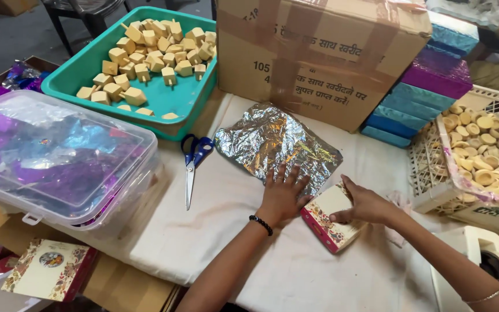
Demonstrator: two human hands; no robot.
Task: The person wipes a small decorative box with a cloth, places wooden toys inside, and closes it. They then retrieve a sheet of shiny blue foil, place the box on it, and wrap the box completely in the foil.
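White cloth (215, 231) covers the worktable where we are wrapping a small flowered box (331, 219) in silver foil (275, 144). We press our left hand (283, 193) flat, fingers spread, on the near edge of the crinkled sheet; it pins the foil down and grips nothing. Our right hand (365, 205) rests on top of the box with fingers loosely bent, steadying it against the cloth without closing round it. The box lies at the foil's near right corner, its left end just beside the left hand, mostly off the sheet.

We judge this the lining-up stage: the foil is spread and held, the box not yet on it. The next move, as we read it, calls for sliding the box onto the middle of the sheet while the left hand keeps the foil from creeping.

Blue-handled scissors (194, 162) lie to the left, well apart from both hands. Beyond them stand a teal tray (82, 69) of pale wooden pieces, a cardboard carton (319, 58) and a clear lidded tub (59, 156); a white basket (434, 167) of small clay cups sits at right.
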